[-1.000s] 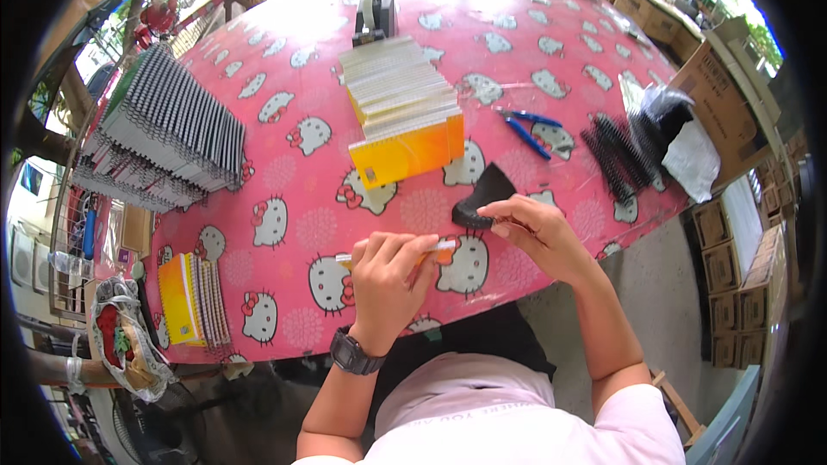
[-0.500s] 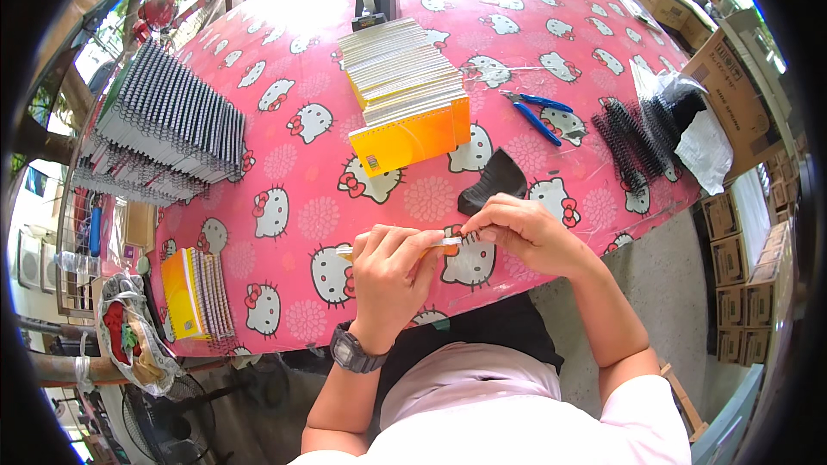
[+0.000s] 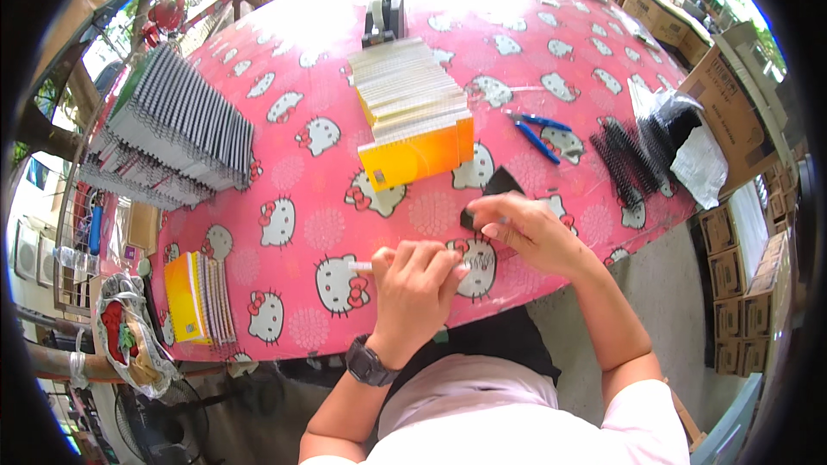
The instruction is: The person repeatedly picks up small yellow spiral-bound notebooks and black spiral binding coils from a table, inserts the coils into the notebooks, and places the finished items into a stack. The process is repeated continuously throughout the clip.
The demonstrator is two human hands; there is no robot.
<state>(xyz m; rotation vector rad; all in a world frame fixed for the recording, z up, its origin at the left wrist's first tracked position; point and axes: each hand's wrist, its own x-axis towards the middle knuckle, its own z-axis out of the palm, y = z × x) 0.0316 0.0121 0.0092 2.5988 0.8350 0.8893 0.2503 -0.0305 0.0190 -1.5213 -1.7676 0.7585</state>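
"Status?"

"My left hand [image 3: 418, 280] grips a thin booklet [image 3: 360, 267] edge-on, over the near side of the counter [image 3: 289, 174]; my right hand [image 3: 527, 231] is curled near the coil [image 3: 478, 262] by the booklet's right end — can't tell if it pinches anything."

"Step? Next move?"

"Seems to be threading the coil, early on. Calls for a steady booklet and light fingertip turns — no forcing."

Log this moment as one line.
Left hand: grips thin white-edged item | Right hand: near partly hidden black piece, contact unclear | Beyond: yellow-orange booklet row, blue-handled pliers
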